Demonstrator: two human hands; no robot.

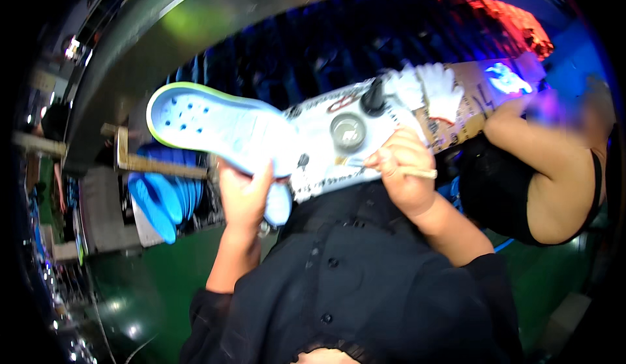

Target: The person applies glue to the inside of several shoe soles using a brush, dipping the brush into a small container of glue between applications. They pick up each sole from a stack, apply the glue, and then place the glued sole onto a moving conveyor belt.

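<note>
Two hands are working apart as I am watching: the left hand [242,193] is clasping a light blue shoe [225,124] left of centre, and the right hand [403,168] is pinching a wooden stick [420,172] right of centre. Going from the left of the frame, I am seeing a stack of blue soles [160,197] resting below a wooden bar [163,166]; nothing is telling me whether those are finished or waiting. The shoe is pointing its holed toe to the upper left, its other end overlapping the white sheet [324,179]. Near the centre, a round cup [348,133] is standing beside a black bottle [373,98], and the stick's blurred far end is showing just below the cup, apart from the shoe. I am judging this shoe to be under way: both shoe and stick are in hand, but I am not making out any finished patch. Farther right, white gloves [438,89] are lying by some cardboard [469,82], and a co-worker's arm [551,143] is filling the right side.
</note>
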